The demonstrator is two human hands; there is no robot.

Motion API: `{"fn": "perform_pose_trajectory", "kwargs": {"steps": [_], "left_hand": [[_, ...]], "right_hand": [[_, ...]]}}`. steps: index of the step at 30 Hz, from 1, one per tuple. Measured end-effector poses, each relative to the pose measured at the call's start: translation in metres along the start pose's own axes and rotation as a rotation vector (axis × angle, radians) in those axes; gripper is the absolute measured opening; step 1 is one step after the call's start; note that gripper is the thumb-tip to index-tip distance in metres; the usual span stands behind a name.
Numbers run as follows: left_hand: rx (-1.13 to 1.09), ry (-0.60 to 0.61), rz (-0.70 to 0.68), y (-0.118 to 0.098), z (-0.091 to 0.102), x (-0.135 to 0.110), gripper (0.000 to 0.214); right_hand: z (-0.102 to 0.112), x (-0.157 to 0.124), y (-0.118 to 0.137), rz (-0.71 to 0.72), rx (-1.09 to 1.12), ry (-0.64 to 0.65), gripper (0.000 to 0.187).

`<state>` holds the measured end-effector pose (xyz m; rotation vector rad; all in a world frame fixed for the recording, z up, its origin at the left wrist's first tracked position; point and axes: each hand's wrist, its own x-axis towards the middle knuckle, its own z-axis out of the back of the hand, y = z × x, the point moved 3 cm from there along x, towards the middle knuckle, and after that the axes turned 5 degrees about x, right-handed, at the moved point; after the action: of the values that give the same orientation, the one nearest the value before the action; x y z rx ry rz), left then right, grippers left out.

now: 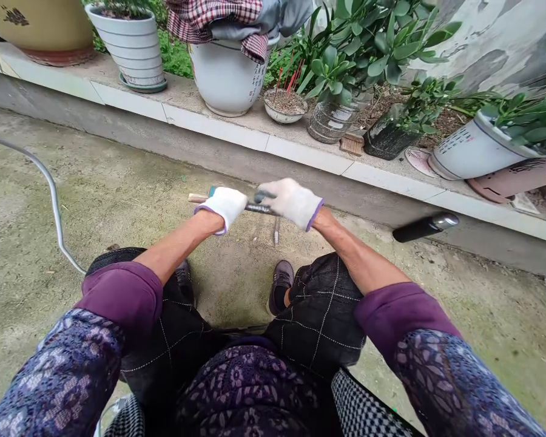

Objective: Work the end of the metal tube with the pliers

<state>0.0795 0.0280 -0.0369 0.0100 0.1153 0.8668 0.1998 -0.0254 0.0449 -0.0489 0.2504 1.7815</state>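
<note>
Both my hands wear white gloves with purple cuffs, held close together above the concrete floor. My left hand (pixel 227 205) is closed around a wooden-handled tool; its pale handle end (pixel 196 198) sticks out to the left. A narrow dark metal part (pixel 260 209) with a shiny edge runs from that hand toward the right one. In the fingers of my right hand (pixel 292 200), slightly blurred, is a small dark grey piece (pixel 264 195), just over the metal part. Its kind is unclear. Something teal (pixel 212 191) shows behind my left glove. A thin ridged metal piece (pixel 276 232) appears below my right hand.
Beyond my hands runs a low tiled ledge (pixel 236 135) with several potted plants and a white pot (pixel 230 76) topped with cloth. A black bottle (pixel 425 227) lies near the ledge at right. A grey hose (pixel 52 188) curves across the floor at left.
</note>
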Motion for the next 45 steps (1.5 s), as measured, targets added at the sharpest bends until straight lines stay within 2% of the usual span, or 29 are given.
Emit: {"fn": "perform_pose_trajectory", "kwargs": {"steps": [3, 6, 8, 11, 14, 17, 21, 24, 26, 29, 31, 33, 37, 39, 41, 43, 45], "left_hand": [[0.002, -0.038, -0.1, -0.009, 0.007, -0.007, 0.036], [-0.084, -0.085, -0.084, -0.003, 0.023, -0.012, 0.038], [-0.158, -0.113, -0.027, 0.007, 0.033, -0.013, 0.038], [-0.226, -0.143, 0.061, 0.021, 0.037, -0.009, 0.037], [-0.171, -0.16, 0.101, 0.027, 0.028, -0.002, 0.038], [-0.052, -0.148, 0.082, 0.02, 0.014, 0.002, 0.037], [0.023, -0.105, -0.027, 0.002, 0.007, -0.003, 0.033], [-0.002, -0.095, -0.138, -0.009, 0.013, -0.011, 0.035], [-0.075, -0.109, -0.14, -0.008, 0.022, -0.014, 0.037], [-0.239, -0.138, -0.045, 0.005, 0.036, -0.015, 0.036], [-0.306, -0.156, 0.037, 0.016, 0.04, -0.012, 0.035], [-0.301, -0.181, 0.102, 0.026, 0.039, -0.007, 0.035], [-0.152, -0.209, 0.093, 0.028, 0.024, 0.002, 0.038], [-0.068, -0.156, 0.073, 0.024, 0.015, 0.003, 0.035], [-0.008, -0.104, 0.04, 0.017, 0.009, 0.002, 0.032], [0.035, -0.091, -0.026, 0.008, 0.006, -0.002, 0.032], [0.054, -0.095, -0.109, -0.002, 0.006, -0.006, 0.035]], "right_hand": [[0.008, 0.018, -0.04, -0.101, 0.157, -0.106, 0.026], [0.001, 0.027, -0.062, -0.16, 0.308, -0.093, 0.028], [-0.011, 0.026, -0.059, -0.179, 0.34, -0.022, 0.026], [-0.029, 0.014, -0.034, -0.143, 0.264, 0.113, 0.023], [-0.037, -0.001, -0.002, -0.017, 0.133, 0.168, 0.021], [-0.029, -0.01, 0.014, 0.038, 0.041, 0.136, 0.02], [-0.003, -0.004, -0.004, -0.008, -0.015, 0.002, 0.021], [0.007, 0.007, -0.033, -0.077, 0.17, -0.055, 0.025], [0.004, 0.013, -0.049, -0.132, 0.289, -0.043, 0.025], [-0.011, 0.018, -0.058, -0.162, 0.328, 0.031, 0.024], [-0.024, 0.017, -0.049, -0.151, 0.316, 0.097, 0.023], [-0.033, 0.01, -0.029, -0.104, 0.301, 0.158, 0.019], [-0.029, -0.011, 0.02, 0.014, 0.298, 0.216, 0.016], [-0.015, -0.016, 0.029, 0.025, 0.278, 0.169, 0.018], [0.0, -0.015, 0.02, 0.016, 0.245, 0.056, 0.018], [0.012, -0.006, -0.003, -0.014, 0.236, -0.073, 0.017], [0.015, 0.006, -0.034, -0.076, 0.244, -0.138, 0.017]]}}
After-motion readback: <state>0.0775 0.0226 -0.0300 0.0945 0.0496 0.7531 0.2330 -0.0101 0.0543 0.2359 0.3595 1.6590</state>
